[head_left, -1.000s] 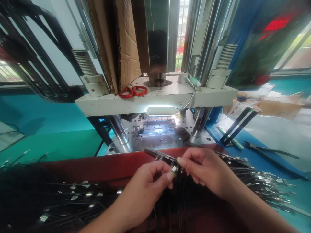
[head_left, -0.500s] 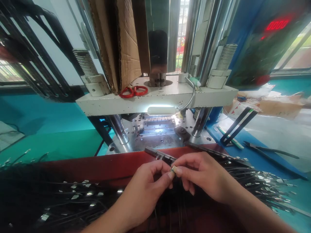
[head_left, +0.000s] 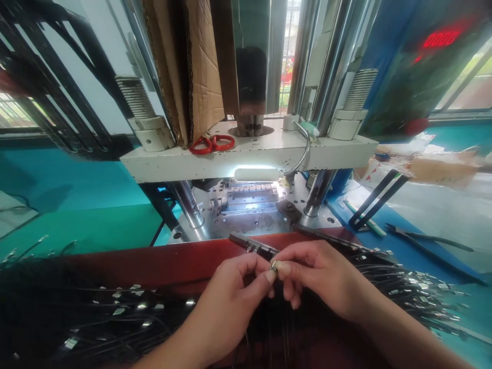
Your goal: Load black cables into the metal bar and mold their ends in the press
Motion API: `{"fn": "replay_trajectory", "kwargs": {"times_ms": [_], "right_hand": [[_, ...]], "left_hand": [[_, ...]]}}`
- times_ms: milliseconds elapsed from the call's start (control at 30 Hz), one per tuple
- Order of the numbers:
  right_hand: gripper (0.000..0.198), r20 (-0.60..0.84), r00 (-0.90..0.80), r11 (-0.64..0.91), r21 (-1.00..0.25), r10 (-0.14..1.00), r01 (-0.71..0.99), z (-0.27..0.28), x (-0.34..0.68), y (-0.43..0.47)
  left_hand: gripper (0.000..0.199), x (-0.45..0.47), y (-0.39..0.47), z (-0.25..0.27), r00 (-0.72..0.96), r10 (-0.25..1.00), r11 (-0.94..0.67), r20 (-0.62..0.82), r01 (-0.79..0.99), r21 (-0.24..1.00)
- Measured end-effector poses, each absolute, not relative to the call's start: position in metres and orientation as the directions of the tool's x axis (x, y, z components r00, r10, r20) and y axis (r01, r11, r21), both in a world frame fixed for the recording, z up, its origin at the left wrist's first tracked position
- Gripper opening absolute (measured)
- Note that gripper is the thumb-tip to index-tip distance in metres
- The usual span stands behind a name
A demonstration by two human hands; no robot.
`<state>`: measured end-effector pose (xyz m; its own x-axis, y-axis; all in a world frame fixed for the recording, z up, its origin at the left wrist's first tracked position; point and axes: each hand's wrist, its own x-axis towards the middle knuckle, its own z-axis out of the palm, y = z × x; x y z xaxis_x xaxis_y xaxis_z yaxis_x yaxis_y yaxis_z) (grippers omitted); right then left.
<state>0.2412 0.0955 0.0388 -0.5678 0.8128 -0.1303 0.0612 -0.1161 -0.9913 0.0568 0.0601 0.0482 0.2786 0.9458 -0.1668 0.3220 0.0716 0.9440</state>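
My left hand point(head_left: 234, 297) and my right hand point(head_left: 317, 274) meet in front of the press, fingertips nearly touching. Between them they pinch a small shiny metal cable connector point(head_left: 273, 266), mostly covered by the thumbs and index fingers. Thin dark cables hang below the hands, hard to make out in the shadow. Just behind the fingers lies a dark metal bar fixture point(head_left: 253, 245) with small metal pieces along it. To the left spreads a pile of black cables point(head_left: 126, 310) with metal ends, and another cable bundle point(head_left: 415, 289) is at the right.
Ahead stands a press with a white plate point(head_left: 184, 166), a lamp point(head_left: 257, 175) and a lit lower die point(head_left: 251, 197). Red-handled scissors point(head_left: 213, 144) lie on the plate beside cardboard point(head_left: 205, 77). Pliers point(head_left: 426, 237) rest on the blue surface at right.
Both hands stay in nearly the same place. The right fingers have shifted slightly around the connector, and the lower right fingers have curled inward a little.
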Motion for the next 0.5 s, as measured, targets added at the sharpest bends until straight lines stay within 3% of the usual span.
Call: {"fn": "replay_trajectory", "kwargs": {"times_ms": [500], "right_hand": [[0.024, -0.153, -0.473, -0.074, -0.98, 0.868, 0.183, 0.0383, 0.2345, 0.0888]], "left_hand": [[0.027, 0.0603, 0.0585, 0.0503, 0.211, 0.966, 0.068, -0.152, 0.36, 0.93]]}}
